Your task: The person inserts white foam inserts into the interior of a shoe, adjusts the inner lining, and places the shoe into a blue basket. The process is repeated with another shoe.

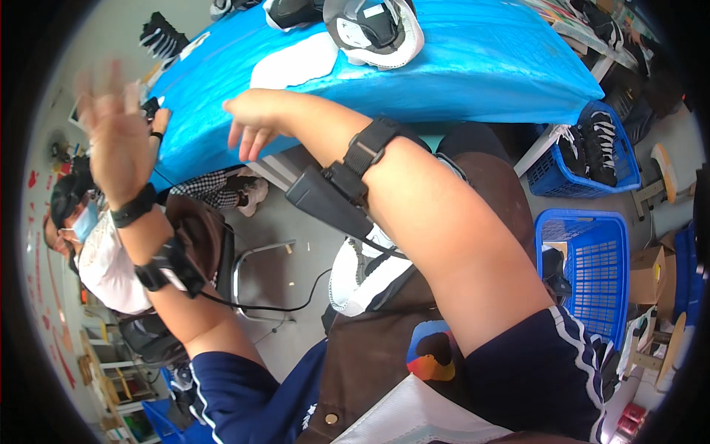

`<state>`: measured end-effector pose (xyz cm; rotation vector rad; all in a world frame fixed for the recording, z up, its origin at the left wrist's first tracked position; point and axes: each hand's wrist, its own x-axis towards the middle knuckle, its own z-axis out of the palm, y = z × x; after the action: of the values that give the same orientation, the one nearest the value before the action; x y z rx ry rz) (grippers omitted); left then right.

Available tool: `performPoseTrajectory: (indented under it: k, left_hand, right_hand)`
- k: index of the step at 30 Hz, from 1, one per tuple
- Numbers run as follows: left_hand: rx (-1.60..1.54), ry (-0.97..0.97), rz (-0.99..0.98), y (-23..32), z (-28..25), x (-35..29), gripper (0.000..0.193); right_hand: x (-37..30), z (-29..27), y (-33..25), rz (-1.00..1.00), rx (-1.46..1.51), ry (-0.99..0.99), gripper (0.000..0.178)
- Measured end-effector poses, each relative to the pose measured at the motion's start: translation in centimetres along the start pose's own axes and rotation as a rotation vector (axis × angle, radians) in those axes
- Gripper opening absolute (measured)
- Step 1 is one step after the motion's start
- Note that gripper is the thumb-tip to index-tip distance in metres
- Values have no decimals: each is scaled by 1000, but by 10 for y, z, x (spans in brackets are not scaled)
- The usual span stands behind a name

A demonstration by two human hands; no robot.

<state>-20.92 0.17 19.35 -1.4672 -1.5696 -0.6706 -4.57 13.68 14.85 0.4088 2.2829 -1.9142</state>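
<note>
The left hand (118, 144) is raised at the left of the view, clear of the table (503, 85); its fingers are spread open and blurred; the right hand (255, 122) is held out at the near edge of the table, palm turned partly down, with its fingers loosely bent and parted; whether the edge is touched cannot be told. The table is draped in blue film; on it, beyond the right hand, a white sheet (296, 63) is laid flat, with a white-soled shoe (403, 41) just beside it, tilted so that its opening is shown; a second shoe (292, 15) is partly cut off by the upper rim, and a black shoe (163, 35) is seen at the far left. Both forearms are strapped with black bands; a black case (329, 200) is carried under the right one, and a cable (285, 309) is hung from the left one. Below the right forearm another white-soled shoe (344, 281) is seen, partly hidden; whether it is worn cannot be told. At the left, a masked co-worker (111, 259) is seated, with one hand (160, 122) placed by the table; at the right, two blue baskets are set, the upper (569, 185) filled with black shoes (600, 148), the lower (597, 274) with a dark item inside.
</note>
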Motion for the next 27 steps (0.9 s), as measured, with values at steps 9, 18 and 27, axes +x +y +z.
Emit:
performPoseTrajectory:
  k: [9,18,27]
  left_hand:
    - [-881,-119,-565,-1,39,-27,34]
    - [96,-188,-292,-8,25,-24,26]
    - [741,-267,-279,25,26,-25,86]
  right_hand:
    - [9,-8,1,-666,399,361,54]
    - [38,-12,44,-593,-462,582,68]
    - [12,7,40,-488,-864,676,116]
